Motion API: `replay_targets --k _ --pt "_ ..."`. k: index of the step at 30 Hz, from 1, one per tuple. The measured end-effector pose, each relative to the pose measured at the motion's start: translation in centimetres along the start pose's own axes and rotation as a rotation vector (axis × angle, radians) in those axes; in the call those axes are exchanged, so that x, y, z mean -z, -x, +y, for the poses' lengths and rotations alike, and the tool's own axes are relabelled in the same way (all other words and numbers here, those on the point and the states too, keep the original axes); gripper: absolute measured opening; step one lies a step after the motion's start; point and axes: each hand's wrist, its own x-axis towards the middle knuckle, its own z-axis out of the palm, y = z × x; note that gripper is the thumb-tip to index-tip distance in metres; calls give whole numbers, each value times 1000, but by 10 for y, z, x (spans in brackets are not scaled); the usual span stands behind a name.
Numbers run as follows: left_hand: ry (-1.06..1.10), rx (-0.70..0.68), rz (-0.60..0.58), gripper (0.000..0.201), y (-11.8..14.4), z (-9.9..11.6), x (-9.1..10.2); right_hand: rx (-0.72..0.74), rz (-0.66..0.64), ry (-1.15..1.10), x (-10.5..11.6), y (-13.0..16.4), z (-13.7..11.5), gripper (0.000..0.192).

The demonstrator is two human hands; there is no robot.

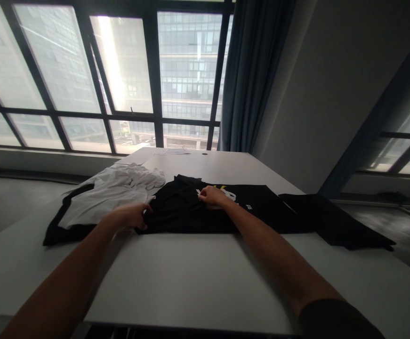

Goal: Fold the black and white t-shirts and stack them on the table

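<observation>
A black T-shirt [261,207] with white and yellow print lies spread across the table, its left part rumpled. My left hand [134,216] is at its lower left corner, thumb and fingers closed on the cloth. Over the printed part, my right hand [212,197] has its fingertips pinched together on the same shirt; the fold between them is partly hidden. Just left of my left hand is a crumpled white garment [120,183], lying on top of a black cloth [54,230].
Another black garment [346,221] lies flat at the right, reaching the table's edge. The white table [190,282] extends back toward the windows, with paper sheets [171,151] at its far end. A blue curtain [250,80] hangs behind, beside a wall.
</observation>
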Motion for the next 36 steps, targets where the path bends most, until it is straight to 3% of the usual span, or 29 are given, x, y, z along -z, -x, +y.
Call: replay_targets --k 4,9,12,16,20,22,25,27,29,30,32,34,36 --pt "40 -61 85 68 -1 5 0 -81 37 -16 5 -36 19 32" --pt "58 -359 408 49 -11 26 -15 -121 68 -60 0 -96 19 48" --pt "72 -505 354 46 -20 37 -29 -135 48 -77 -6 -127 12 60" --pt "79 -517 278 50 -29 37 -41 -146 1 -76 -12 -147 -1 70" --pt "87 -518 286 51 -32 32 -43 -143 -16 -63 -4 -149 -17 47" --pt "102 -523 316 47 -32 33 -43 -118 1 -61 7 -143 -25 34" --pt "147 -487 385 44 -32 35 -44 -49 85 -57 25 -120 -38 30" --pt "180 -451 458 48 -33 35 -45 78 214 -64 33 -90 -43 31" --pt "212 -415 556 56 -37 33 -46 307 320 -87 37 -50 -46 28" --pt "227 -390 605 61 -39 32 -46 432 298 -100 37 -28 -46 25" --pt "255 -336 685 72 -44 30 -48 595 123 -99 35 13 -44 17" --pt "265 -302 736 80 -49 29 -48 612 -11 -65 31 44 -40 18" --pt "240 -295 750 77 -51 29 -47 551 -18 -13 25 60 -36 30"
